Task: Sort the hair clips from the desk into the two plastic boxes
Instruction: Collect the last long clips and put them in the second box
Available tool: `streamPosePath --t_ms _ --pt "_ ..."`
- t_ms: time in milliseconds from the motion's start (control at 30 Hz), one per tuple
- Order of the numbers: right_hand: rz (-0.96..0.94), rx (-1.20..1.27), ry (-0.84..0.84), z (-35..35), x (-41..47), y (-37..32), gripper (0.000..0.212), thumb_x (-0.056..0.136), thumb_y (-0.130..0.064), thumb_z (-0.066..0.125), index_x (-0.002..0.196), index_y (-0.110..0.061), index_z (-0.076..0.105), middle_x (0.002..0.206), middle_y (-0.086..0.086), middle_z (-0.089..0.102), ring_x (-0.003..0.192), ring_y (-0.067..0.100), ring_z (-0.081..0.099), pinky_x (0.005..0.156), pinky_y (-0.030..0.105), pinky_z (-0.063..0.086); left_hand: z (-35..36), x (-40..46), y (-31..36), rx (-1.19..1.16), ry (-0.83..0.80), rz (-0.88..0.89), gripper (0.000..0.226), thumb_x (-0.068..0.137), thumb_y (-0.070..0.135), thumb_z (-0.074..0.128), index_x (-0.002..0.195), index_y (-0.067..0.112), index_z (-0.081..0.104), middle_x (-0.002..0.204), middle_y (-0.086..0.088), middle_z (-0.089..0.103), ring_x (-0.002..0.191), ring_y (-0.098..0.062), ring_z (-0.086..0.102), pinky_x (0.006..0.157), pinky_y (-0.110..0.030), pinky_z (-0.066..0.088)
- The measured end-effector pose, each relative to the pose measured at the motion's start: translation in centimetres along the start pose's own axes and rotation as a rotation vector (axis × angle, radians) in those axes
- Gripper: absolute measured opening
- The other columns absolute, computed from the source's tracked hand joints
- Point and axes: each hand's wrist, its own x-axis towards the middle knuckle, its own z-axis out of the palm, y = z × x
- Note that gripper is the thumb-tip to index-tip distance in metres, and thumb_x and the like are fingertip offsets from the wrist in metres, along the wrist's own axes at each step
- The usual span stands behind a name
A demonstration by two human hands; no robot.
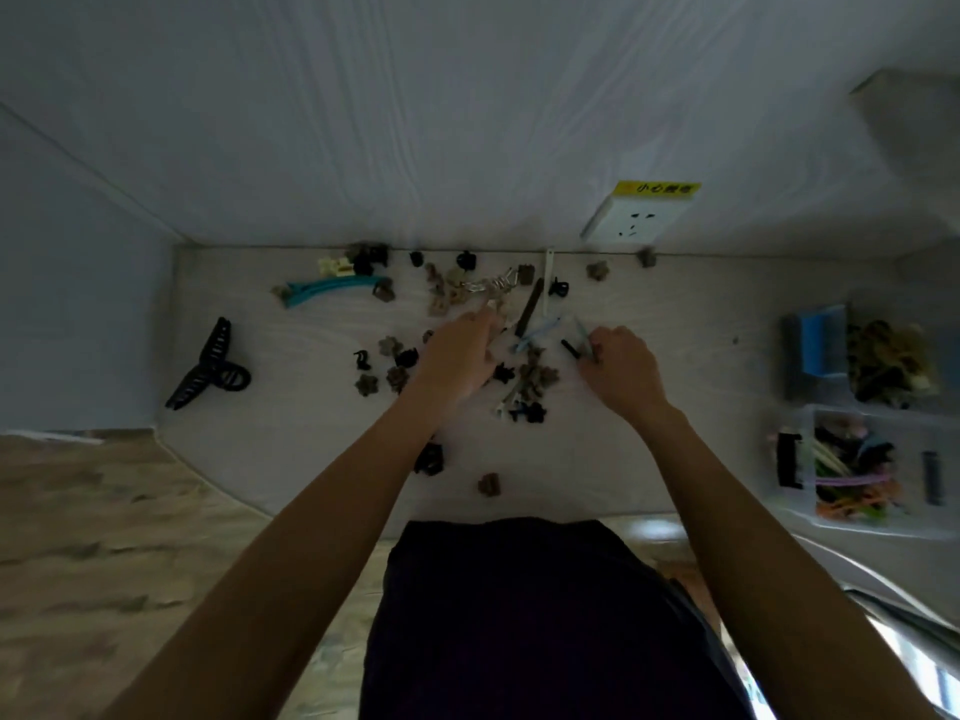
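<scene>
Mid-sort, by the look of it: picking stage, with plenty left loose on the pale wood-grain desk [675, 324].

Left hand [457, 356] laid palm-down over the middle of the scatter, fingers stretched forward and loosely together toward a silvery metal clip [491, 288] just beyond the fingertips; nothing visibly gripped, though the palm hides what lies beneath.

Right hand [621, 363] curled, thumb and fingers pinching a slim black bar clip [571, 349] that sticks out toward the left hand. Long axis of that clip slanting, its free end pointing up and leftward, away from the body. Just beyond it, between the two hands, a thin pale-blue snap clip [537, 332] lying on a similar diagonal.

Far off to the right of the right hand, well apart: two clear plastic boxes, the further one [893, 309] holding brownish clips, the nearer one [810, 423] holding dark and coloured long pieces. Far left of the left hand, a large black claw clip [208, 368] and a teal duckbill clip [332, 288], untouched.

Next move, likely: lifting the pinched clip clear of its neighbours and carrying it right, probably to the nearer box with the other long pieces; calls for a firm pinch, and turning the long axis to fit inside the walls.
</scene>
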Motion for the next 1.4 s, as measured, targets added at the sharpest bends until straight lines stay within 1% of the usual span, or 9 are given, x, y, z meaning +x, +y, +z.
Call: streamPosePath --t_ms 100,333,433,567,700,967,1067,1233,1400 --pt "-0.076 0.074 0.071 -1.5 1.0 -0.5 0.024 0.095 -0.019 0.048 0.092 0.002 0.059 0.085 0.018 0.050 0.082 0.034 0.054 0.065 0.029 0.031 -0.2 -0.9 -0.3 -0.055 0.057 -0.048 0.034 0.084 0.015 0.058 0.117 0.012 0.051 0.110 -0.012 0.060 0.095 -0.028 0.060 0.085 -0.040 0.048" --pt "-0.247 0.006 0.149 -2.9 6.3 -5.0 0.025 0.096 -0.012 0.038 0.104 0.005 0.055 0.106 0.025 0.056 0.096 0.036 0.054 0.074 0.037 0.038 0.2 1.1 4.2 -0.070 0.103 -0.009 0.028 0.087 0.009 0.051 0.115 0.005 0.051 0.116 -0.014 0.053 0.104 -0.029 0.053 0.080 -0.032 0.040" --pt "-0.201 -0.082 0.120 -2.1 7.6 -6.0 0.029 0.094 -0.016 0.042 0.110 0.005 0.054 0.112 0.025 0.058 0.102 0.038 0.056 0.081 0.040 0.044 0.5 2.4 5.4 -0.020 0.092 -0.037 0.034 0.091 0.008 0.048 0.125 0.005 0.046 0.124 -0.016 0.049 0.113 -0.030 0.050 0.092 -0.033 0.039" --pt "-0.106 -0.112 0.112 -2.3 8.3 -6.4 0.038 0.092 -0.034 0.050 0.103 0.001 0.062 0.106 0.019 0.064 0.096 0.034 0.061 0.076 0.037 0.047 1.1 3.4 5.9 0.090 0.061 -0.129 0.053 0.088 0.023 0.060 0.133 0.007 0.038 0.127 -0.016 0.048 0.117 -0.030 0.047 0.094 -0.036 0.044" --pt "-0.124 -0.147 0.030 -2.8 8.1 -4.9 0.032 0.086 -0.028 0.061 0.097 0.001 0.062 0.105 0.020 0.064 0.096 0.034 0.061 0.071 0.034 0.044 0.7 3.4 5.4 0.138 0.084 -0.159 0.038 0.087 0.018 0.060 0.122 0.009 0.048 0.119 -0.013 0.054 0.109 -0.029 0.054 0.086 -0.036 0.047" --pt "-0.034 -0.046 0.047 -2.0 8.1 -5.6 0.038 0.083 -0.042 0.060 0.084 -0.004 0.066 0.093 0.015 0.068 0.088 0.030 0.063 0.067 0.030 0.042 -0.6 1.8 3.8 0.190 0.058 -0.123 0.026 0.090 0.021 0.055 0.112 0.009 0.056 0.110 -0.012 0.062 0.101 -0.030 0.059 0.082 -0.038 0.047" --pt "-0.128 0.046 0.095 -1.7 7.9 -6.3 0.027 0.087 -0.023 0.052 0.087 0.001 0.065 0.096 0.021 0.065 0.089 0.032 0.062 0.067 0.030 0.040 -1.2 1.6 3.6 0.229 0.013 -0.143 0.030 0.090 0.022 0.055 0.116 0.008 0.052 0.112 -0.014 0.059 0.101 -0.032 0.058 0.081 -0.038 0.046" --pt "-0.189 0.279 0.194 -2.4 5.4 -3.8 0.022 0.093 -0.021 0.050 0.093 -0.002 0.061 0.094 0.014 0.060 0.085 0.024 0.053 0.069 0.028 0.032 -1.2 1.2 2.9 0.181 0.009 -0.048 0.030 0.092 0.022 0.051 0.116 0.005 0.055 0.118 -0.019 0.054 0.104 -0.034 0.053 0.083 -0.039 0.044" --pt "0.034 0.617 0.303 -3.2 2.1 0.3 0.024 0.097 -0.021 0.044 0.073 -0.017 0.043 0.066 -0.007 0.038 0.059 0.007 0.034 0.054 0.020 0.028 -1.1 0.6 2.7 0.131 0.076 0.055 0.030 0.097 0.017 0.039 0.112 -0.006 0.054 0.122 -0.023 0.048 0.110 -0.036 0.047 0.091 -0.042 0.040"
